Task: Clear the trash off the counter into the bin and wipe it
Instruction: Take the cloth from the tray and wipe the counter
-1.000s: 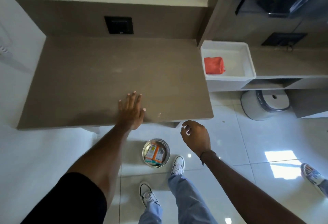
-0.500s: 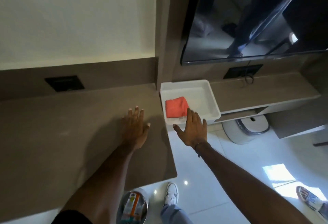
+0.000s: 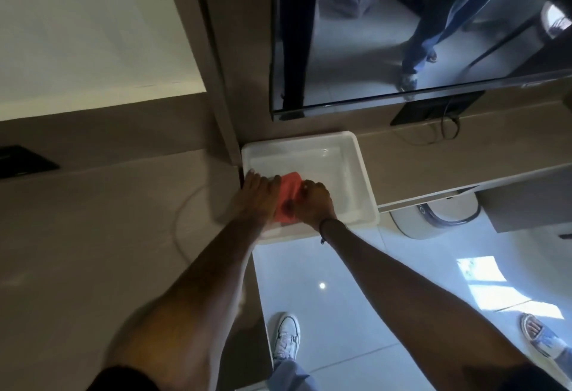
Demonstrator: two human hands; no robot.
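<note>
A red cloth (image 3: 289, 194) lies in a white tray (image 3: 360, 171) just right of the brown counter (image 3: 108, 236). My right hand (image 3: 312, 203) is curled over the cloth's right side and grips it. My left hand (image 3: 258, 197) rests flat against the cloth's left edge, over the tray's left rim, fingers stretched out. Both hands hide much of the cloth. The bin is out of view.
A wall-mounted TV screen (image 3: 418, 28) hangs above the tray. A lower shelf (image 3: 464, 155) runs right of the tray, with a round white device (image 3: 433, 217) under it. Another person's sandalled foot (image 3: 538, 333) stands at the right on the tiled floor.
Both hands moved forward and right into the tray. My right hand closed on the red cloth and my left hand left the counter top. The bin dropped out of view.
</note>
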